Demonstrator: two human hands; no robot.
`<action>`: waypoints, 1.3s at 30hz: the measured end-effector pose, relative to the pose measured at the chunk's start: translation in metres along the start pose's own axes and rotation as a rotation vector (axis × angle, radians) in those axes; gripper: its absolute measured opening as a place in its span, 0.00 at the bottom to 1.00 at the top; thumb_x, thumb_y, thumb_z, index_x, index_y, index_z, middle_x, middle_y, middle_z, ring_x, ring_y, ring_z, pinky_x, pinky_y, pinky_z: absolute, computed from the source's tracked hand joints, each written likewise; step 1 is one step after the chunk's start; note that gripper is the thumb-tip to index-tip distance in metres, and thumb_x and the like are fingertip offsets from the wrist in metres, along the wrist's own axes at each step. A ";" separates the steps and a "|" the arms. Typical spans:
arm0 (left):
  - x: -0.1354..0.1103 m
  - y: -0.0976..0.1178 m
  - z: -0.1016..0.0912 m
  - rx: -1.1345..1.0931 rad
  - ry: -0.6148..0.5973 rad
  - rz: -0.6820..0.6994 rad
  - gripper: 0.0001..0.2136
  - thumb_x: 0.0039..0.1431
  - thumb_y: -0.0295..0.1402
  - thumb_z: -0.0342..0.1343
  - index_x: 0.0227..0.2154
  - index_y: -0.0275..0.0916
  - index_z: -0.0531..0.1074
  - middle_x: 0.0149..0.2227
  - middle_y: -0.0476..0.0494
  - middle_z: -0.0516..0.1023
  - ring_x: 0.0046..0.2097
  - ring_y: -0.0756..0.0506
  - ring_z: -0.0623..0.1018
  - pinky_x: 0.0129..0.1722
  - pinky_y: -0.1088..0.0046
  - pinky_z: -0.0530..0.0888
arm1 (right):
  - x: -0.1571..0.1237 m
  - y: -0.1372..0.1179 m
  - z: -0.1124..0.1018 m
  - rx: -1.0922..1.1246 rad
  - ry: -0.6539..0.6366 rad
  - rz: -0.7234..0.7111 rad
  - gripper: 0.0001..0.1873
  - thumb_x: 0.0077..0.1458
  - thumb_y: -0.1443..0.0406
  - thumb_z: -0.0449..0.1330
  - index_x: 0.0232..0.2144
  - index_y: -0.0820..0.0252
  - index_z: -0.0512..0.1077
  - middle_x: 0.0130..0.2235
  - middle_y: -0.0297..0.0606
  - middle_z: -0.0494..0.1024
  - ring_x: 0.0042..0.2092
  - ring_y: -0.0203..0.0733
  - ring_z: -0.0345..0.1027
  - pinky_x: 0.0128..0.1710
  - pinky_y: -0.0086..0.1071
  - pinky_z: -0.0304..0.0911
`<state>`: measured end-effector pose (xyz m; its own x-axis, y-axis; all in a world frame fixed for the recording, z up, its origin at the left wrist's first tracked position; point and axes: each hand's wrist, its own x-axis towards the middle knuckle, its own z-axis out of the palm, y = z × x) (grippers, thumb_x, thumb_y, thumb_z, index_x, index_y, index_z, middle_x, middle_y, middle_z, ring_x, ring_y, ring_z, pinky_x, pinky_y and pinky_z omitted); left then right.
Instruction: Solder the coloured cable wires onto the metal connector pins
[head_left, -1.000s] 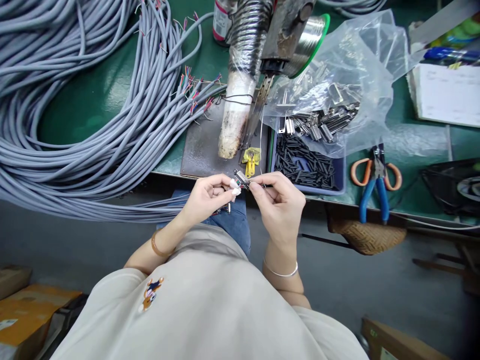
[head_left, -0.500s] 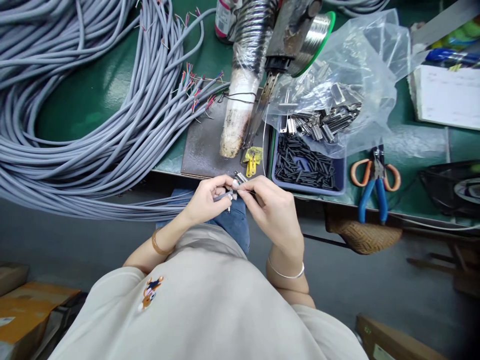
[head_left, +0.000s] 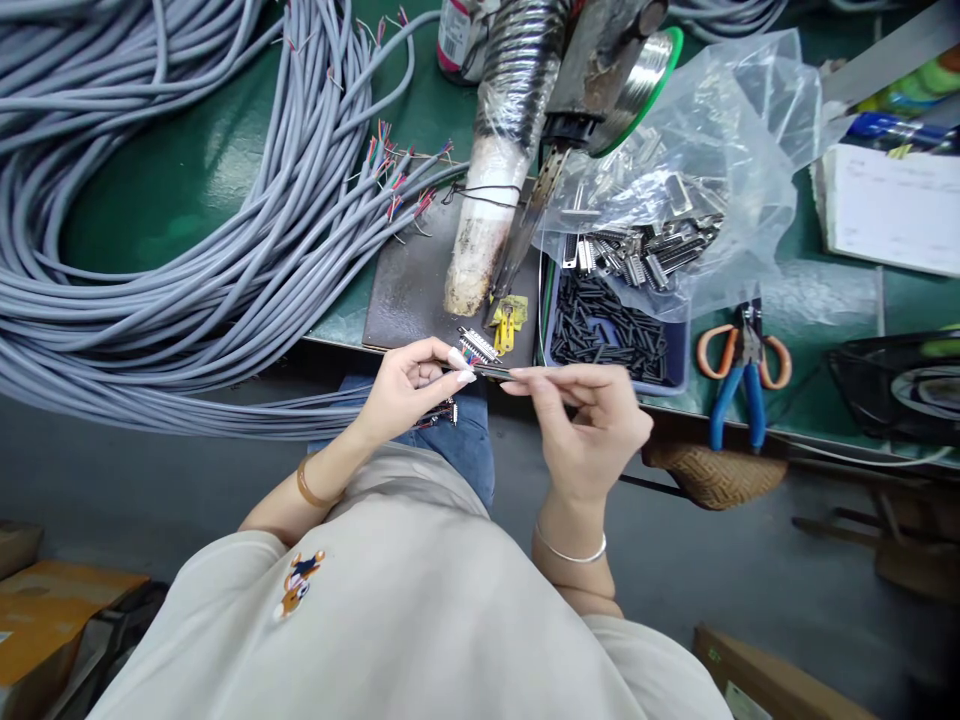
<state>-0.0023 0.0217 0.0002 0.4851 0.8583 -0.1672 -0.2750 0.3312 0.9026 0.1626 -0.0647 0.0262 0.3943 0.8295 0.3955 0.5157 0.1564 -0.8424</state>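
My left hand is closed in a pinch, thumb against index finger, on the end of a grey cable. Just beyond its fingertips sits a metal multi-pin connector, with coloured wires at its near side. A thin dark strand stretches between both hands; whether it is wire or tubing I cannot tell. Its right end is pinched between the thumb and forefinger of my right hand. Below my left fingers hangs another small connector. Most of the held cable is hidden by my palm.
Bundled grey cables fill the left side. A soldering iron and wrapped duct stand over a dark plate. Rightward are a blue tray of black tubes, a plastic bag of connectors, pliers and cutters.
My right hand has moved right, away from my left, drawing the thin strand out straight. The connector now shows more fully beyond my left fingertips.
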 end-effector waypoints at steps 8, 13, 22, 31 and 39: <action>-0.001 0.006 0.000 -0.001 -0.073 -0.110 0.22 0.41 0.43 0.78 0.27 0.35 0.74 0.21 0.55 0.70 0.18 0.59 0.61 0.17 0.81 0.56 | 0.005 0.005 0.014 -0.142 -0.180 -0.348 0.08 0.62 0.71 0.65 0.35 0.52 0.73 0.36 0.33 0.84 0.36 0.37 0.79 0.32 0.31 0.73; -0.004 0.005 0.000 0.030 -0.093 -0.127 0.19 0.44 0.42 0.77 0.27 0.36 0.73 0.18 0.57 0.66 0.19 0.59 0.60 0.18 0.81 0.56 | 0.007 0.008 0.009 0.080 -0.184 -0.075 0.08 0.62 0.67 0.64 0.32 0.54 0.69 0.34 0.31 0.80 0.28 0.34 0.73 0.25 0.30 0.68; 0.001 0.000 0.004 0.088 0.073 0.044 0.14 0.47 0.36 0.74 0.26 0.36 0.74 0.25 0.52 0.73 0.24 0.57 0.67 0.24 0.81 0.64 | 0.001 0.018 0.022 -0.094 -0.061 -0.135 0.03 0.63 0.67 0.64 0.35 0.54 0.74 0.44 0.39 0.86 0.44 0.43 0.83 0.41 0.37 0.80; 0.010 -0.004 0.016 0.315 0.261 0.347 0.06 0.54 0.29 0.64 0.27 0.38 0.71 0.31 0.49 0.78 0.31 0.53 0.75 0.32 0.79 0.72 | 0.006 0.019 0.038 -0.100 0.015 -0.161 0.04 0.63 0.67 0.63 0.34 0.54 0.73 0.45 0.40 0.87 0.46 0.44 0.84 0.41 0.37 0.80; 0.017 -0.003 0.018 0.450 0.288 0.416 0.07 0.58 0.28 0.62 0.26 0.38 0.71 0.25 0.54 0.70 0.27 0.55 0.68 0.29 0.79 0.67 | 0.019 0.017 0.037 -0.110 0.020 -0.167 0.04 0.63 0.66 0.64 0.35 0.54 0.74 0.45 0.39 0.87 0.45 0.44 0.84 0.40 0.35 0.80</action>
<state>0.0215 0.0281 0.0022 0.1554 0.9700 0.1869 0.0119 -0.1910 0.9815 0.1509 -0.0264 0.0058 0.3109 0.7859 0.5345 0.6546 0.2307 -0.7199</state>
